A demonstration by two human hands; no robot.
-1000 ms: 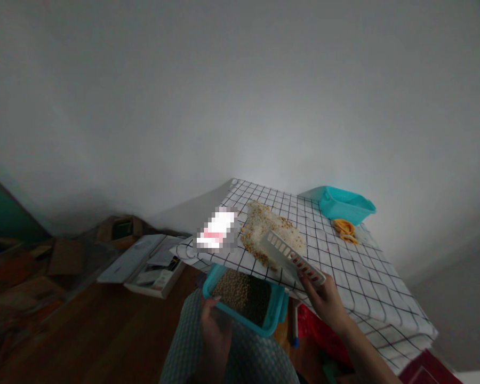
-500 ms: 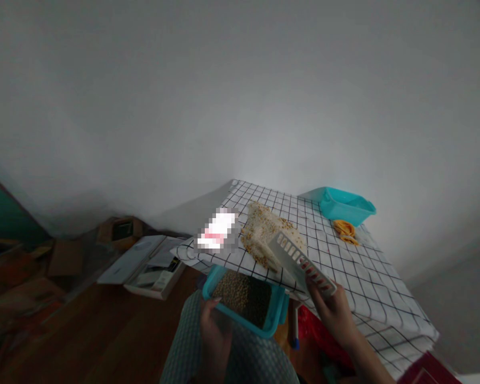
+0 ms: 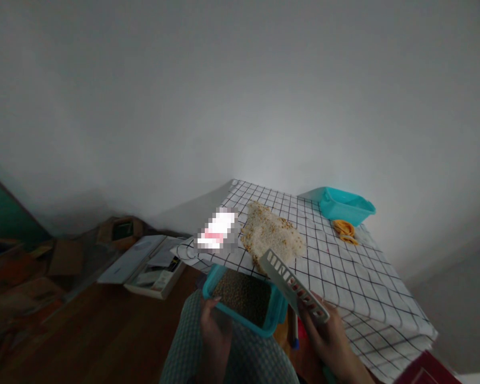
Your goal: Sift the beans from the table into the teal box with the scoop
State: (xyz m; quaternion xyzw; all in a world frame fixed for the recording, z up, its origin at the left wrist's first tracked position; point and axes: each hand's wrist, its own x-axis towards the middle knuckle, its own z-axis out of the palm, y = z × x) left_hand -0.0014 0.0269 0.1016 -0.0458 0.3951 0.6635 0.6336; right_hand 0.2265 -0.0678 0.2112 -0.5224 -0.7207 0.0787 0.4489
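Observation:
My left hand [image 3: 216, 328] grips the near left rim of a turquoise plastic tub [image 3: 240, 318], thumb over the edge. The tub sits over my lap, just below the table's front edge, and holds a layer of small brownish grains or beans [image 3: 240, 293]. In my right hand [image 3: 330, 333] is a pale plastic strip with a row of slots [image 3: 294, 286]. It slants from my fingers towards the front of a pile of pale grains [image 3: 274, 234] on the table, with yellow kernels scattered at its edges. Whether the strip touches the pile I cannot tell.
A checked cloth [image 3: 344, 272] covers the table. At its far right stand another turquoise tub [image 3: 346, 207] and a bundled yellow cloth [image 3: 346, 232]. A bright blurred-out rectangle [image 3: 218, 229] lies at the left. Cardboard boxes [image 3: 120, 233] and an open white box [image 3: 156, 274] stand on the floor.
My right hand and the slotted strip have moved down and left, from over the pile towards the table's front edge and the tub. My left hand and the tub have stayed put.

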